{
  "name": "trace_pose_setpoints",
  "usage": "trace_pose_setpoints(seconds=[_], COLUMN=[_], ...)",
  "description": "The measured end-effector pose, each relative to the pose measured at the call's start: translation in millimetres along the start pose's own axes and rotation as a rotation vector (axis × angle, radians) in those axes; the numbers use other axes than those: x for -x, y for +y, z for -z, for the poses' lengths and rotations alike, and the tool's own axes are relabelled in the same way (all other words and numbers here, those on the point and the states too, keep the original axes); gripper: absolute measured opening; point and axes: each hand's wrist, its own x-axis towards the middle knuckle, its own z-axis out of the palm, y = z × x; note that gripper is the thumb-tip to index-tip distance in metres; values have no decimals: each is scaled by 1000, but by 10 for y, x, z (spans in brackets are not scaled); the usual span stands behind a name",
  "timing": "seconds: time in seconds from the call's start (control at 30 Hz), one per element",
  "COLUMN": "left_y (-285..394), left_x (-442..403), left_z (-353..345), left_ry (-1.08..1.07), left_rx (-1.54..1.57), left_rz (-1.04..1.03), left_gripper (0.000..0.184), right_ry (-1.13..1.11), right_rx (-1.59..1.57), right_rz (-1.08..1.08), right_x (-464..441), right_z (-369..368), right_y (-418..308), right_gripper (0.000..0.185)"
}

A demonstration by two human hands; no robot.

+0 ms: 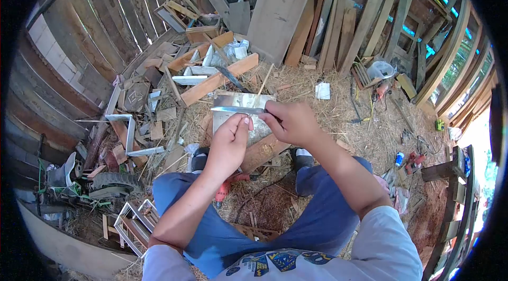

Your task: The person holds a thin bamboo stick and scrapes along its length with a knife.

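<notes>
My right hand (292,120) is closed around the handle of a knife (233,109). Its blade points left, just above my left fingertips. My left hand (231,134) is closed in a pinch with thumb and fingers together. A thin pale wooden stick (265,79) slants up and away, lining up with that pinch; the knife covers part of it, and the gripped end is mostly hidden. Below both hands is a flat, light-coloured board (225,99), in front of a thick wooden block (263,153) between my feet.
Straw and shavings cover the floor. Scrap planks (222,77) and white frame pieces (128,132) are heaped at the left. Tall boards (286,11) lean at the back. A red power tool (223,191) lies by my left foot, a blue can (399,159) at right.
</notes>
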Motion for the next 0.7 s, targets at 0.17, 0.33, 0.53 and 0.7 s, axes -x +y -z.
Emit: trace_pose_setpoints(seconds=[0.17, 0.33, 0.53, 0.7], left_y=[58, -15, 29, 57], left_x=[-11, -12, 3, 49], left_z=[14, 22, 96, 94], left_ry=[-4, 11, -40, -64], left_rx=[-39, -50, 1, 115], left_rz=[-5, -38, 121, 186], left_gripper=[24, 24, 23, 23], right_ry=[10, -31, -1, -4], right_rx=[104, 83, 95, 80], right_rz=[-85, -24, -92, -201], right_x=[-63, -61, -50, -74], right_z=[3, -43, -99, -5], right_y=[115, 211, 252, 392], right_gripper=[29, 30, 28, 28])
